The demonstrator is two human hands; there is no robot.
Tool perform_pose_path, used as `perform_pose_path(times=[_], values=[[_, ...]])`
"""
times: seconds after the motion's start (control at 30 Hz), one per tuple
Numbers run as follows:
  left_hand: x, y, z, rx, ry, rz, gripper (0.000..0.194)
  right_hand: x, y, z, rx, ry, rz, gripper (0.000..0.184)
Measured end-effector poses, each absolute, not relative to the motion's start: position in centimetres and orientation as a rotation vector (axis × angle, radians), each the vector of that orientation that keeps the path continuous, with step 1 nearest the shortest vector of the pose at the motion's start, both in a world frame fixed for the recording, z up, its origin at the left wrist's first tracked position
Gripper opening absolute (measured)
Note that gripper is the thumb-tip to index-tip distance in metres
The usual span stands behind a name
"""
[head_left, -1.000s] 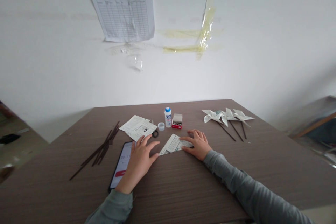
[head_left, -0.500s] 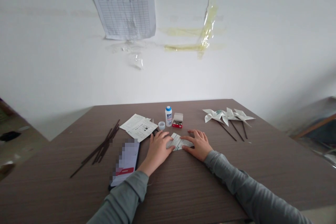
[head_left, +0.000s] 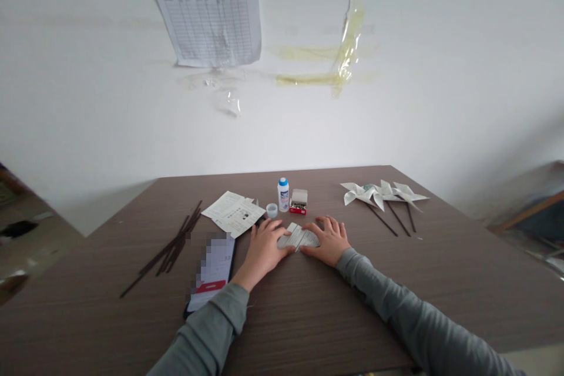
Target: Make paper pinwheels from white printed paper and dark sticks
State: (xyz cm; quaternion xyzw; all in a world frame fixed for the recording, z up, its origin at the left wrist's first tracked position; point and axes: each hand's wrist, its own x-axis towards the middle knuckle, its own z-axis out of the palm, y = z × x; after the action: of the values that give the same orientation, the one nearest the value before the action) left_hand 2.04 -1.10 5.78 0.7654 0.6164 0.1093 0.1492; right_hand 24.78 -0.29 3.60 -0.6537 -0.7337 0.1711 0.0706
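Observation:
A small piece of printed paper (head_left: 298,237) with crossing crease lines lies on the table between my hands. My left hand (head_left: 267,249) grips its left side, with thumb and forefinger bent around that corner. From the right, my right hand (head_left: 328,242) holds the opposite corner between thumb and forefinger, its other fingers curved above the table. Both fingertips partly cover the paper's sides. Just beyond my left fingers lie printed paper sheets (head_left: 235,214), with a dark object partly hidden by the hand.
Behind the hands stand a white bottle with a blue cap (head_left: 283,195), a small clear cup (head_left: 272,210) and a red box of small metal pieces (head_left: 298,204). Paper pinwheels (head_left: 381,194) on sticks lie right. Dark sticks (head_left: 176,244) and a phone (head_left: 214,270) lie left.
My right hand has shifted slightly left, with its thumb nearer the paper's middle. The left thumb has moved a little to the right. The hands are closer together.

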Motion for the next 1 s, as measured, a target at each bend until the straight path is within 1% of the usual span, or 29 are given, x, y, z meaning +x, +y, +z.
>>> perform_pose_path(times=[0.27, 0.47, 0.77, 0.9, 1.0], values=[[1.8, -1.2, 5.7, 2.205, 1.766, 0.307, 0.04, 27.1, 0.4, 4.9, -2.065, -2.141, 0.653, 0.09], [1.9, -1.4, 6.2, 2.188, 1.77, 0.304, 0.039, 29.0, 1.1, 5.1, -2.067, -2.106, 0.664, 0.094], [2.0, -1.8, 6.8, 2.181, 1.781, 0.264, 0.04, 30.8, 2.7, 3.0, -2.02, -2.075, 0.662, 0.096], [1.9, -1.8, 6.8, 2.174, 1.78, 0.281, 0.038, 30.9, 2.8, 4.0, -2.064, -2.037, 0.682, 0.096], [1.9, -1.7, 6.6, 2.17, 1.772, 0.295, 0.038, 30.7, 2.6, 5.0, -2.137, -1.966, 0.676, 0.1]])
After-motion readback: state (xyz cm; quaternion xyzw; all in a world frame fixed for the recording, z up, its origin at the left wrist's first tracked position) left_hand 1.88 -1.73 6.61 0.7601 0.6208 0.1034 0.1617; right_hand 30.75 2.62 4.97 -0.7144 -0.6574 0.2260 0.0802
